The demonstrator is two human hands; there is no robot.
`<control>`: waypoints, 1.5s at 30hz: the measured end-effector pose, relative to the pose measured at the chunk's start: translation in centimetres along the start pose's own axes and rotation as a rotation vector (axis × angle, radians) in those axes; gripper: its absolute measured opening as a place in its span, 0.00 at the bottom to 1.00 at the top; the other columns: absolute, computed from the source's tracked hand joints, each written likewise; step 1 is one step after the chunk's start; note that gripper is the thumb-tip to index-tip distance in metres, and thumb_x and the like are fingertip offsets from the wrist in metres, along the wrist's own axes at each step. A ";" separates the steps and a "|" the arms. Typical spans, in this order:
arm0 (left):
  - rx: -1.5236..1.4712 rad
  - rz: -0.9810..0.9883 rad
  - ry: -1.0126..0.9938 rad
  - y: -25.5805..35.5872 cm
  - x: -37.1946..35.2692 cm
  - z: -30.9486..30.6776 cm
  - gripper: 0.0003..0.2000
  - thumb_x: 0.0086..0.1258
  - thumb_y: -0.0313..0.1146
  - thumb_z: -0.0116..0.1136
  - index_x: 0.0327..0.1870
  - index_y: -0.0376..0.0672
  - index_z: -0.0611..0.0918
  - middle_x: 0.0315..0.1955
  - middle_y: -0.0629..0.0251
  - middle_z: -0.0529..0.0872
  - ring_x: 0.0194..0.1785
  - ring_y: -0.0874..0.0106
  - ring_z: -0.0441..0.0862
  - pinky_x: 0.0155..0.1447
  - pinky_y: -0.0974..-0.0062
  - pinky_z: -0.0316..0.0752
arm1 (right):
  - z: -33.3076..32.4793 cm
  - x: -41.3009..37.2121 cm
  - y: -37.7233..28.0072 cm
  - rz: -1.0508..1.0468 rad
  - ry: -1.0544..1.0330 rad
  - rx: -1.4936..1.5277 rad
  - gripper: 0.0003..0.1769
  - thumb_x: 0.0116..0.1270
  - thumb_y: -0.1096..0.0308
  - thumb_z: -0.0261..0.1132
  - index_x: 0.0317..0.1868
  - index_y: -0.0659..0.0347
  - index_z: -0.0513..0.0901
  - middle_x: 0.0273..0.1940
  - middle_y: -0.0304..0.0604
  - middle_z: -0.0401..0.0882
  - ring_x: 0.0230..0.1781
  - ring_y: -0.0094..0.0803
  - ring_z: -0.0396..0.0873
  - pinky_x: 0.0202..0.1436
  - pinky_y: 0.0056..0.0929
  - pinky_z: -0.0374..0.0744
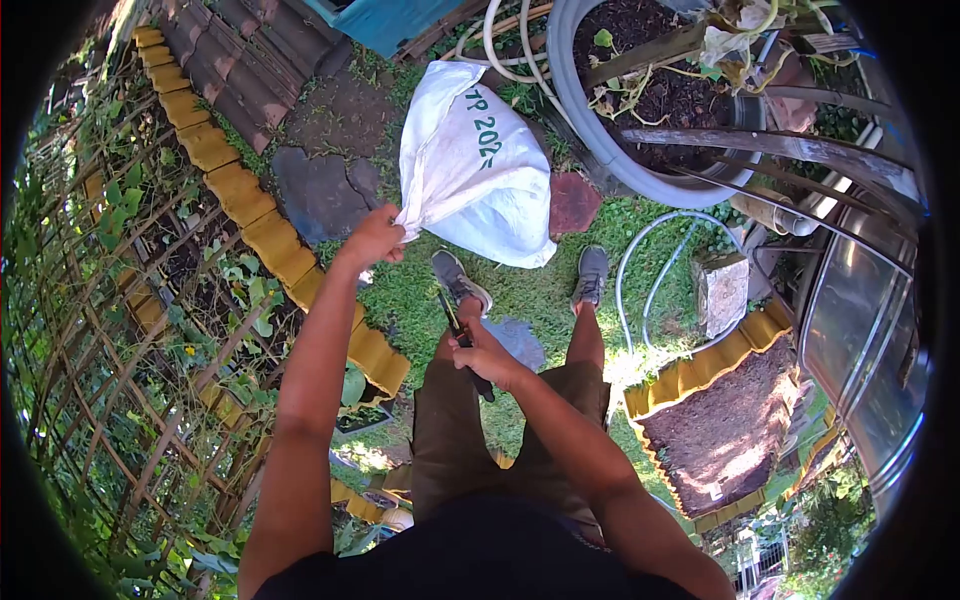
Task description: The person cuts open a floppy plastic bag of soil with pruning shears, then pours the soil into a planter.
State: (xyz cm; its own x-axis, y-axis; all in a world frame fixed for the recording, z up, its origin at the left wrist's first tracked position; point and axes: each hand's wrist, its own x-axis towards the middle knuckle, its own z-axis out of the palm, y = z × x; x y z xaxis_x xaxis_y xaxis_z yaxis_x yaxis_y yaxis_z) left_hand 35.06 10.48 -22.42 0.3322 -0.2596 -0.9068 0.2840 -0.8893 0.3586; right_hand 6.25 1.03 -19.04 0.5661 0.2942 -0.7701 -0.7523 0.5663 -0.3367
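A white woven sack [475, 165] with green lettering hangs or lies in front of me above the grass. My left hand [373, 240] is closed on the gathered lower left corner of the sack. In my right hand [482, 358] is a dark-handled tool [461, 330], held between my knees and the sack, its slim end pointing up toward my left shoe. The tool and the sack are apart. What kind of tool it is cannot be made out clearly.
Yellow edging tiles [240, 200] and a lattice fence run along the left. At upper right stands a large round grey planter [600, 140] with dry stems. A hose [625, 265] and a stone block [722, 297] lie on the right. Dark stone slabs [310, 195] lie beyond my left hand.
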 end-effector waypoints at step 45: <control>0.290 0.362 0.513 5.6 -5.3 1.8 0.10 0.80 0.35 0.47 0.46 0.36 0.75 0.32 0.36 0.83 0.43 0.35 0.80 0.44 0.46 0.72 | 3.7 5.6 -11.4 -0.020 -0.009 0.216 0.12 0.71 0.60 0.59 0.50 0.54 0.73 0.38 0.35 0.80 0.36 0.22 0.79 0.37 0.27 0.76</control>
State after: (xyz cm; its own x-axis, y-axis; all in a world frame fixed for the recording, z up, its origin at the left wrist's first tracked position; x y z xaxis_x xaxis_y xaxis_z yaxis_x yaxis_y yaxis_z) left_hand 33.32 6.18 -15.97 0.7644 -0.4118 -0.4962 -0.1535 -0.8636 0.4802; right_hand 19.27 -0.91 -17.50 0.5841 0.2871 -0.7593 -0.6514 0.7239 -0.2274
